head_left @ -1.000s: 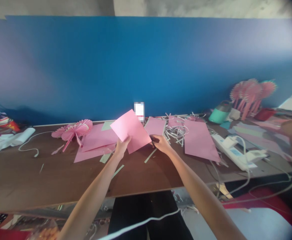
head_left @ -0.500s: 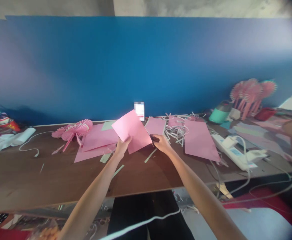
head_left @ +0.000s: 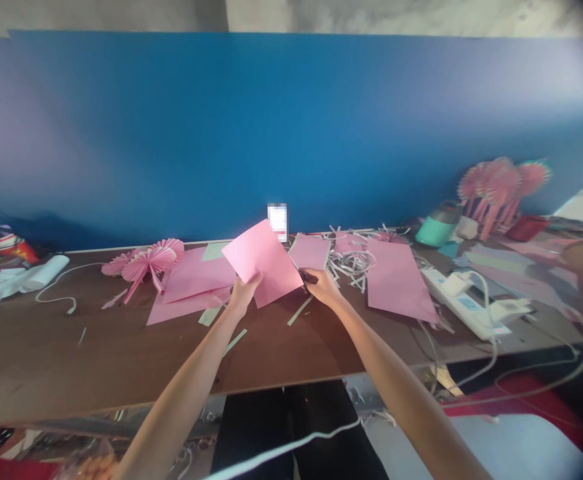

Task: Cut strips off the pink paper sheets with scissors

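Your left hand [head_left: 245, 295] pinches the raised pink sheet [head_left: 266, 263] at its near-left edge, thumb on top. Your right hand [head_left: 322, 287] is curled around a dark item [head_left: 308, 279], mostly hidden and not identifiable, at the sheet's right corner. The sheet is tilted above the middle of the counter [head_left: 121, 360]. Pleated pink fans [head_left: 146, 264] lie to the left; white paper strips [head_left: 354, 263] are heaped to the right, beside a flat pink rectangle [head_left: 398, 280].

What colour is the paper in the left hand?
Plain pink: the paper in the left hand shows best in the head view.
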Tool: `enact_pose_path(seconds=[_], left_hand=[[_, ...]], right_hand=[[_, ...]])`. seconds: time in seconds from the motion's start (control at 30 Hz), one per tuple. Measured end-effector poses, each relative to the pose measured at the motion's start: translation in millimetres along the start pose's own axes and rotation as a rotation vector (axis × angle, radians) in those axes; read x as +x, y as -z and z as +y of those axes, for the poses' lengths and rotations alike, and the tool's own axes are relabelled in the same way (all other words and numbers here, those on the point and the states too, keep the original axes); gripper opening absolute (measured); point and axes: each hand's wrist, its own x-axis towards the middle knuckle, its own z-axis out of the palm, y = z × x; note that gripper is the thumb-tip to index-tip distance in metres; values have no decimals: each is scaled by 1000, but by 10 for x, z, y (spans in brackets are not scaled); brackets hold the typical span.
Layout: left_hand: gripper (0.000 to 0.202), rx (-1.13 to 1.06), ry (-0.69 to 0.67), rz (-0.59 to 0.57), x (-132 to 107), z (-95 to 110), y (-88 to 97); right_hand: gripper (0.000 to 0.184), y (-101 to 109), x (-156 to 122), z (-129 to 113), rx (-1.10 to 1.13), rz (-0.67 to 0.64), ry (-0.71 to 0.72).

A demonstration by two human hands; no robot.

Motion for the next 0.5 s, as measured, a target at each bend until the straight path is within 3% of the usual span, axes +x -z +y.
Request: enact_pose_path(seconds=[0.5], left_hand=[[47,25,23,-32,-5,2,-6]], right_hand=[[36,-2,10,-4,-77,42,15]])
